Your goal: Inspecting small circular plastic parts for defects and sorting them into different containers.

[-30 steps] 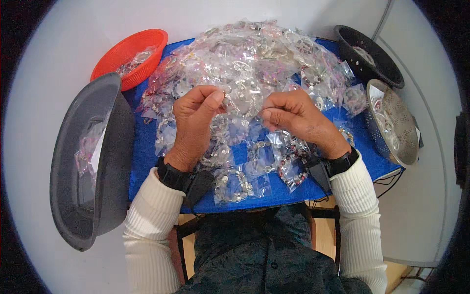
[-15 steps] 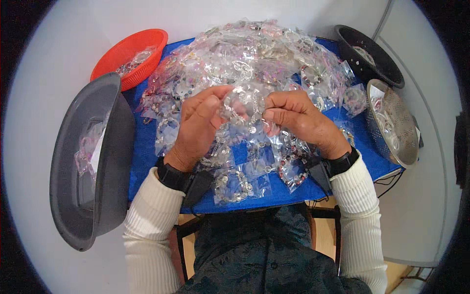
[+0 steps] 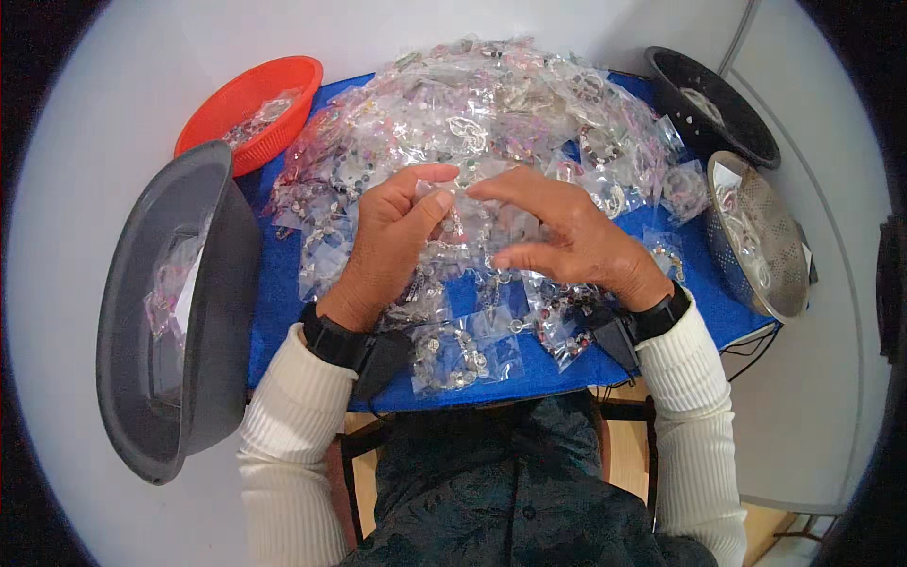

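My left hand (image 3: 383, 236) pinches the edge of a clear plastic bag with a silver-coloured bracelet (image 3: 458, 225) inside, held over the middle of the table. My right hand (image 3: 578, 231) is beside the bag, thumb and fingers wide apart, its fingertips near the bag's top edge. Behind both hands rises a big heap of bagged bracelets (image 3: 491, 104). Closer to me lie several more, among them a bagged silver bracelet (image 3: 451, 359) and a bagged dark red beaded bracelet (image 3: 564, 338).
At the left stand a red basket (image 3: 295, 132) and a large grey tub (image 3: 213, 378), each with bagged pieces inside. On the right are a black basket (image 3: 756, 142) and a metal colander (image 3: 779, 255) with bagged items. A blue cloth (image 3: 283, 350) covers the table.
My right hand has let go of the bag and spread its fingers. The left hand still holds the bag, its fingers now slightly further to the right.
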The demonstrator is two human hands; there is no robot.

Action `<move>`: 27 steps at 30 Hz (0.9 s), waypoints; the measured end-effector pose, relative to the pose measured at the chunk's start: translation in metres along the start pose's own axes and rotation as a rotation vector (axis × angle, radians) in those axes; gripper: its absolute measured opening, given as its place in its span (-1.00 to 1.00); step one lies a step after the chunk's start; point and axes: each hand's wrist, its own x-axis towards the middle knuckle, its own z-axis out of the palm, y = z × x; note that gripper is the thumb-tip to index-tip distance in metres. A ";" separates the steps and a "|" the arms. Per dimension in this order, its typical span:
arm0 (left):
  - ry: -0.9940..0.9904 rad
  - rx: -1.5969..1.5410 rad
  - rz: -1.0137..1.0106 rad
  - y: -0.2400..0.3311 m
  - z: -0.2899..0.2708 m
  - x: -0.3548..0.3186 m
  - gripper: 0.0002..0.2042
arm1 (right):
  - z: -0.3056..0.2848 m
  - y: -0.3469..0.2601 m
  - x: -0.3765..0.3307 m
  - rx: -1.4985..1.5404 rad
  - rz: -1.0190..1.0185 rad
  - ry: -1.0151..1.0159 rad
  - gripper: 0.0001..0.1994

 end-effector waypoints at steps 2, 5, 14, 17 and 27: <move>-0.024 -0.076 -0.011 0.000 0.000 0.000 -0.70 | 0.000 0.000 0.000 0.020 0.010 -0.023 -0.50; -0.069 -0.227 -0.031 0.001 -0.001 0.000 -0.66 | -0.001 -0.004 0.000 0.033 0.072 -0.019 -0.53; -0.079 -0.323 0.024 -0.004 0.001 0.002 -0.62 | -0.001 0.002 -0.001 -0.097 0.007 0.045 -0.53; -0.066 -0.315 0.037 -0.005 -0.001 0.002 -0.61 | -0.002 0.003 -0.001 -0.146 -0.040 0.031 -0.48; -0.131 -0.360 0.017 -0.001 -0.001 0.001 -0.64 | -0.002 0.001 -0.002 -0.064 -0.032 -0.065 -0.38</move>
